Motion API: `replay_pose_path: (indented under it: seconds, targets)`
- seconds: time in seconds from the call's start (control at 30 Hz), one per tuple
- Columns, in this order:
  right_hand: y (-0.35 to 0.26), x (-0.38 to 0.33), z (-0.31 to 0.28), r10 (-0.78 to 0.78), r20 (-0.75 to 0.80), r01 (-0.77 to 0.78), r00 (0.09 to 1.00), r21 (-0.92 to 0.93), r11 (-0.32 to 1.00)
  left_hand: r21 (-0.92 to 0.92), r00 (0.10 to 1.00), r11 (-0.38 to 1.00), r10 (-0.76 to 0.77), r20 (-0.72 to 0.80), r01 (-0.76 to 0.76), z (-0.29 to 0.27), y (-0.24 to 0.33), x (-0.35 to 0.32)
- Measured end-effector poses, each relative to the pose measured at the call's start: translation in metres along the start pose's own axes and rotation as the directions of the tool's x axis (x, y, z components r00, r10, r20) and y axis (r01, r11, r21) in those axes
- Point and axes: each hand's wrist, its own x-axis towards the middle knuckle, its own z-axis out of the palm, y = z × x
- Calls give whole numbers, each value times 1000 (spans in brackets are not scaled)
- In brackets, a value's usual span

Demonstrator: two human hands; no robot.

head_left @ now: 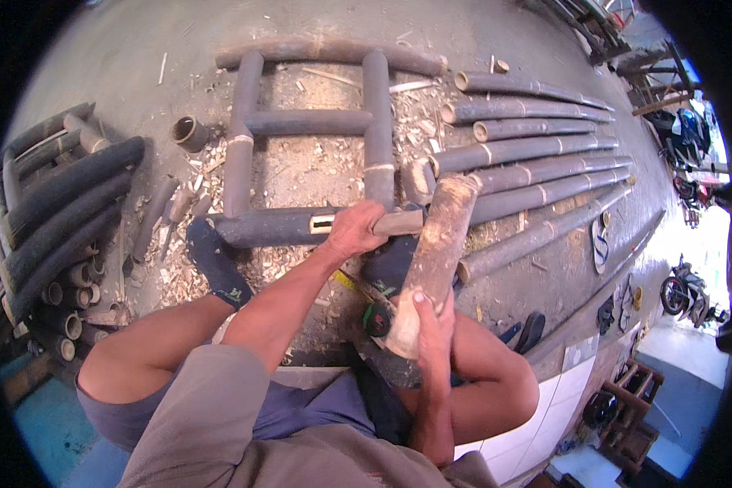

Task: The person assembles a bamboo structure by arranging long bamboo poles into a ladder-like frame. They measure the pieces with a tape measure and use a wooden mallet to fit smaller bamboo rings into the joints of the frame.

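My left hand (355,230) is closed around a short brown wooden piece (398,224), whose end sticks out to the right. It rests at the near rail (276,228) of a bamboo frame (309,124), beside a cut slot (321,224). In my right hand (436,325) is a thick bamboo length (443,232), gripped near its lower end and slanting up to the right. Its upper part passes close to the brown piece; I cannot tell whether they touch. A black and green tape measure (376,320) with some yellow tape out lies beside the bamboo's lower end.
Several dark bamboo poles (537,152) lie side by side at the right. Stacked bamboo frames (73,207) stand at the left, above cut tubes (73,325). A short bamboo cup (189,134) and wood chips (301,175) are on the floor. Sandals (600,244) lie farther right.
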Motion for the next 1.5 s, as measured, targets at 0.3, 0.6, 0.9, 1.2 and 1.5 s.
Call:
replay_pose_path:
  seconds: [0.3,0.6,0.9,1.2,1.5]
  targets:
    - [-5,-9,7,-85,65,79,994,91,993,-338,623,923,-377,-686,186,-120,-12,-3]
    - [-51,-20,64,-258,411,364,874,-205,909,-941,518,248,-787,-335,-230,-95,-37,-29]
    - [-157,1,136,-436,688,788,581,-341,512,-879,633,475,-689,-354,26,-100,-40,-51]
    - [-186,21,201,-249,958,922,145,-222,-317,-902,635,426,-679,-370,-70,-68,-86,-65]
    - [-194,11,159,-269,850,859,453,-497,-122,-772,699,605,-638,-324,194,-72,-15,-48]
